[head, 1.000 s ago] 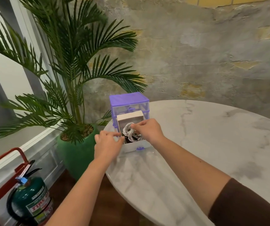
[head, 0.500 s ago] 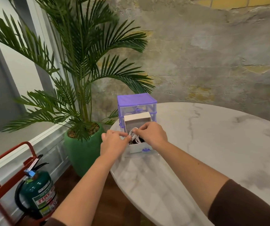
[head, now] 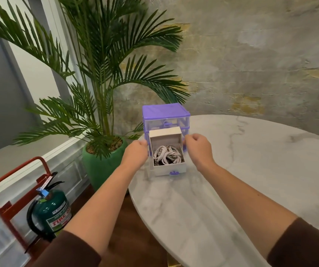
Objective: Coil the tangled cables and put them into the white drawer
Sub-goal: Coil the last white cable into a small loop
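We see our left hand (head: 135,154) just left of centre in the frame, fingers curled into a loose fist against the left wall of the white drawer (head: 169,169); whether it actually grips that wall we cannot tell. Our right hand (head: 198,149) sits on the drawer's other side, fingers likewise curled and holding nothing we can make out, its knuckles near the right wall. Brown sleeves cover both arms at the bottom corners.

Between the hands, the drawer is pulled far out of the purple organiser (head: 166,117), its long axis running from the organiser toward us, the front panel with a small purple handle pointing at the lower edge of the frame. It is a matte white rectangular box with plain walls. Inside lie the cables (head: 167,155): white, glossy cords looped into rough coils, heaped together with some darker cable beneath, filling the near half of the drawer.

The organiser has a flat purple lid and clear plastic drawers. It stands near the left edge of a round marble table (head: 251,170), white with grey veins and smooth. Left of the table, a palm (head: 101,74) grows from a glossy green pot (head: 101,166), and a green fire extinguisher (head: 51,214) stands in a red frame at lower left.
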Tool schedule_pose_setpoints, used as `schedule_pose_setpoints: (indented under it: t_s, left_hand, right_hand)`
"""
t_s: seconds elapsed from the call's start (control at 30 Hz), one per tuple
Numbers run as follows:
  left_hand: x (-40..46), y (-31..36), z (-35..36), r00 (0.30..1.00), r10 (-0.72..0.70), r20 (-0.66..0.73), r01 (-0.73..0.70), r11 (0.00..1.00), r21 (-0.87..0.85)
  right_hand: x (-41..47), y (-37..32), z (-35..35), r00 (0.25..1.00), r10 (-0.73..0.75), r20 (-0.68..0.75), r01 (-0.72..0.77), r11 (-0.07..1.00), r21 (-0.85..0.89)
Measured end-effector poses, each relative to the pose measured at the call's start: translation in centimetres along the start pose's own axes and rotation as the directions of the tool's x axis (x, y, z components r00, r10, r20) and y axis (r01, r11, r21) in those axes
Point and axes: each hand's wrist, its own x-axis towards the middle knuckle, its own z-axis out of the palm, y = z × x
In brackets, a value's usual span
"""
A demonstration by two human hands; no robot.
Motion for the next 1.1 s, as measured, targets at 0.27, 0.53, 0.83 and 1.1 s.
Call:
schedule_pose_setpoints:
  t_s: [0.27, 0.53, 0.83, 1.1]
  left_hand:
    - [2.2, 2.6, -0.6, 0.972, -0.192, 0.137, 0.203, 0.977, -0.070]
    - [3.3, 4.5, -2.2, 0.849, -0.325, 0.416, 0.335, 0.941, 0.051]
    - [3.5, 5.5, -1.7, 0.804, -0.395, 0.445, 0.385, 0.916, 0.117]
    - [3.5, 6.3, -1.3, 0.754, -0.511, 0.412, 0.537, 0.841, 0.061]
  right_hand:
    - [4.3, -1.3, 0.4, 0.961, 0.144, 0.238, -0.085, 0.967, -0.242]
    - [6.1, -3.2, -0.1, 0.808, 0.388, 0.444, -0.293, 0.918, -0.268]
    - [6.3, -4.0, -0.5, 0.838, 0.363, 0.408, -0.241, 0.916, -0.320]
    - [6.1, -5.2, -1.1, 0.808, 0.430, 0.401, -0.311, 0.892, -0.329]
